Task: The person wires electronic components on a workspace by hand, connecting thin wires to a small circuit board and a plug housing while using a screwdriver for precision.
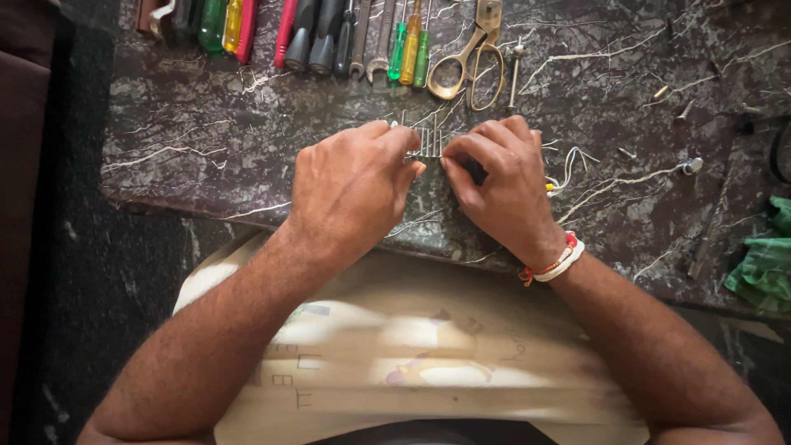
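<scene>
**Two hands pinch a small metal comb piece**

Dark marble makes up the counter (206,140), with white lines running through it. From the head view, both hands meet in the middle of it. The left hand (350,189) and the right hand (503,185) each close their grip on a small metal piece with thin upright pins (428,144). The fingers pinch it from both sides, just above the stone.

White wires (568,169) poke out beside the right hand. A row of screwdrivers (409,49), pliers and spanners lies along the far side, next to brass scissors (470,62). Small screws (684,111) lie loose on the right. A green cloth (766,264) sits at the right edge.

The pins look thin, so a hard squeeze could bend them. The piece could also slip, since it is tiny. The near edge of the counter is close to the wrists, so a dropped part may fall into the lap. Bare stone lies to the left of the hands.
</scene>
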